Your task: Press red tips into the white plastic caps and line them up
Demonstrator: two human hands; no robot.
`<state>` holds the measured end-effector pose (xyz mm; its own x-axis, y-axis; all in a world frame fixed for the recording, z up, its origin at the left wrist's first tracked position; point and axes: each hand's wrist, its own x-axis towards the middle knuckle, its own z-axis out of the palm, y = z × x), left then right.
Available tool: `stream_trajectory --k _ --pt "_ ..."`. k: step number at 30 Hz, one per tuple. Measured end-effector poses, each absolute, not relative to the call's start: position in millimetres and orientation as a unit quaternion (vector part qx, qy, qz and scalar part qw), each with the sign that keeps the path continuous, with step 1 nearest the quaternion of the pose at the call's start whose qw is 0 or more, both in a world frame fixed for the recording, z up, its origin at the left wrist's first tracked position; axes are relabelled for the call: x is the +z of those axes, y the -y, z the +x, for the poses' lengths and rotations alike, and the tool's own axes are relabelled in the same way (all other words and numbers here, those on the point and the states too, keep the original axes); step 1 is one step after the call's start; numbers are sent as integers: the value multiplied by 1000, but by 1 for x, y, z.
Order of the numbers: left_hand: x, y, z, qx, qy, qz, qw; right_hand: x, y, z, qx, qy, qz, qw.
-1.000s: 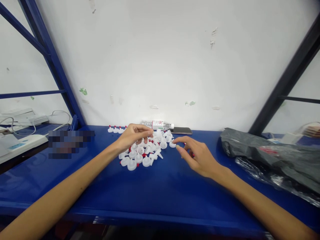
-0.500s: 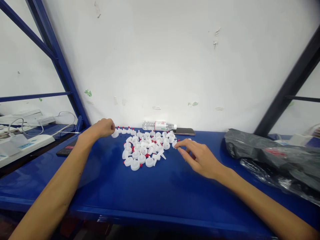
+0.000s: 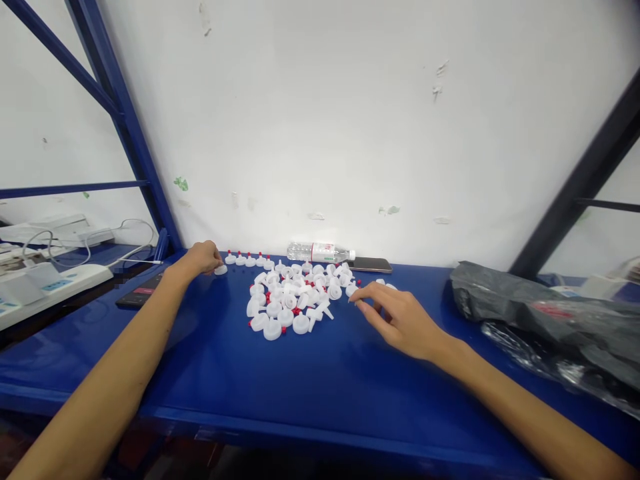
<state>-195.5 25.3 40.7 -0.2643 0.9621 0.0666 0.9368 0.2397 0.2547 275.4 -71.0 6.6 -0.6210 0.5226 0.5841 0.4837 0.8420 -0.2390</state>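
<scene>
Several white nozzle caps (image 3: 289,301), some with red tips, lie in a loose pile on the blue table (image 3: 280,387). Behind the pile's left side, a row of white caps (image 3: 250,261) stands upright, red tips up. My left hand (image 3: 204,257) is at the left end of this row, fingers closed on a white cap (image 3: 221,270) at table level. At the right edge of the pile, my right hand (image 3: 395,317) hovers with thumb and forefinger close together beside a white cap (image 3: 351,289); whether anything small is between the fingertips is hard to see.
A clear bottle (image 3: 323,252) lies by the wall, with a phone (image 3: 371,265) right of it. Grey plastic bags (image 3: 545,313) cover the right side. A dark flat object (image 3: 137,293) and a white power strip (image 3: 65,283) are at the left.
My left hand has moved slightly left and down, and the cap under its fingers is now beside the row's left end. The right hand stays almost where it was. The view has shifted slightly.
</scene>
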Motion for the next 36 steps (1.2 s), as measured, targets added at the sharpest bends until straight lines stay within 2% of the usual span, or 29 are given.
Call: stream_trajectory --k 7,14,19,25,28,32,34,36 --pt "26 -35 -205 170 -798 574 71 10 72 277 -4 868 -318 381" --pt "20 -40 -207 191 -808 551 88 23 54 292 -56 794 -463 390" --pt "18 -43 -206 188 -818 535 96 17 36 308 -93 770 -548 313" --pt "23 -36 -195 172 -827 528 92 1 18 320 -57 769 -610 183" --pt "32 -27 -188 159 -838 520 42 -3 12 324 -43 771 -617 151" --pt "53 -9 -167 176 -834 516 -77 -4 10 324 -41 773 -618 141" --pt "65 2 -142 209 -815 523 -135 -3 11 324 -39 773 -618 140" --pt "75 14 -105 291 -754 554 -200 -2 13 323 -38 772 -618 142"
